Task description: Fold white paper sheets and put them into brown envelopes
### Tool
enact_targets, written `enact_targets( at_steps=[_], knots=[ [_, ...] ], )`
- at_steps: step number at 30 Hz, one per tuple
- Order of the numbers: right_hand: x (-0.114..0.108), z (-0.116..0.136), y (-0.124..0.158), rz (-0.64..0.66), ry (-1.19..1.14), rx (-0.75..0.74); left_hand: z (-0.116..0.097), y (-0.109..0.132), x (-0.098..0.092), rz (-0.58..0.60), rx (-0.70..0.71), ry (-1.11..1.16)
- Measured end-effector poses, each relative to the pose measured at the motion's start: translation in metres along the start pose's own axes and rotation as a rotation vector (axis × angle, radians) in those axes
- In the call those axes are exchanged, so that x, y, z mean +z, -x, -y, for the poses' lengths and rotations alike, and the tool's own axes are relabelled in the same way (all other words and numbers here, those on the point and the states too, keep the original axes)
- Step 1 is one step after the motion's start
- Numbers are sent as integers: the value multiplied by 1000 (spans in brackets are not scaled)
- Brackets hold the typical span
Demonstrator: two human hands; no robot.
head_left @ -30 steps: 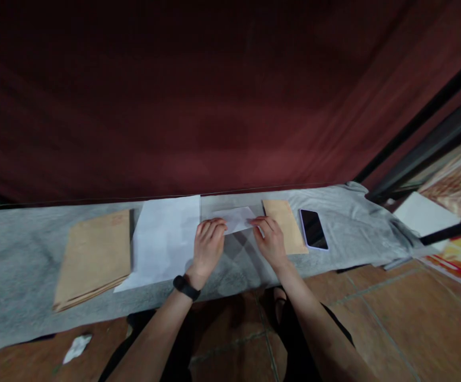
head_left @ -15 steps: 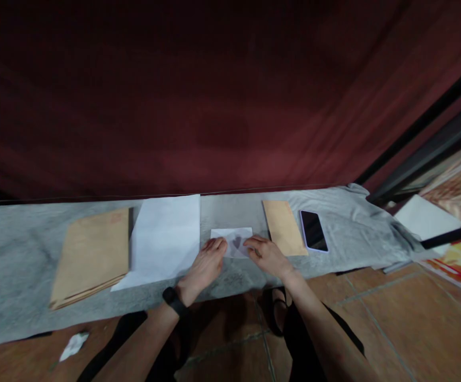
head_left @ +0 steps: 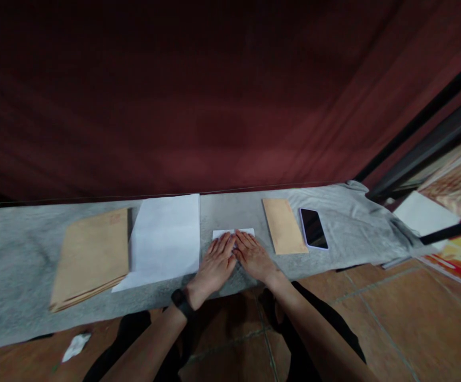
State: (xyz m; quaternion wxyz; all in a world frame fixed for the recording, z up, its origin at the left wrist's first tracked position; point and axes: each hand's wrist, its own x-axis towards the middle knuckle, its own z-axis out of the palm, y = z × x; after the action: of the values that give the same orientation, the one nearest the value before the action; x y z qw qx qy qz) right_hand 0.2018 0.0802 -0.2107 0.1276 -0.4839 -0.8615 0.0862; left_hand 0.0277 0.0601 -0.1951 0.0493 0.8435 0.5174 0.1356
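Note:
A small white folded paper (head_left: pixel 219 233) lies on the grey cloth, mostly covered by my hands; only its far edge and corners show. My left hand (head_left: pixel 217 261) lies flat on its left part, fingers stretched forward, with a dark band at the wrist. My right hand (head_left: pixel 253 258) rests flat on the right part, its fingertips beside those of my left hand. Neither hand grips anything. White sheets (head_left: pixel 166 239) lie to the left of my left hand. A brown envelope (head_left: pixel 285 225) is to the right of my right hand.
A stack of brown envelopes (head_left: pixel 90 254) lies at the left on the grey cloth (head_left: pixel 11 265). A phone (head_left: pixel 313 229) lies at the right. Behind hangs a dark red curtain (head_left: pixel 222 116). A crumpled white scrap (head_left: pixel 76 346) is on the tiled floor (head_left: pixel 373 313).
Both hands have come together over the small paper and flattened onto it. The grey heart shape that showed between them is now covered.

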Motion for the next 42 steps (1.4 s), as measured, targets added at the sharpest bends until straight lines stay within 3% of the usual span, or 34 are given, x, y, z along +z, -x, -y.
enact_targets(
  at_steps=[5,15,20,27,30,35,42],
  knots=[
    [9,-3,3,-41,42,41,-5,-2,17,-26,-74,-82],
    [12,-11,4,-106,133,192,5,-1,33,-121,-220,-133],
    [14,-11,7,-152,173,246,0,0,33,-175,-296,-165],
    [15,-4,7,-233,177,339,-9,-5,25,-106,-367,-237],
    [10,1,6,-219,108,272,-10,-7,22,-96,-349,-246],
    [4,13,8,-132,-30,75,-9,-7,21,-79,-155,-182],
    [10,11,14,-136,70,87,-9,-5,27,-39,-154,-147]
  ],
)
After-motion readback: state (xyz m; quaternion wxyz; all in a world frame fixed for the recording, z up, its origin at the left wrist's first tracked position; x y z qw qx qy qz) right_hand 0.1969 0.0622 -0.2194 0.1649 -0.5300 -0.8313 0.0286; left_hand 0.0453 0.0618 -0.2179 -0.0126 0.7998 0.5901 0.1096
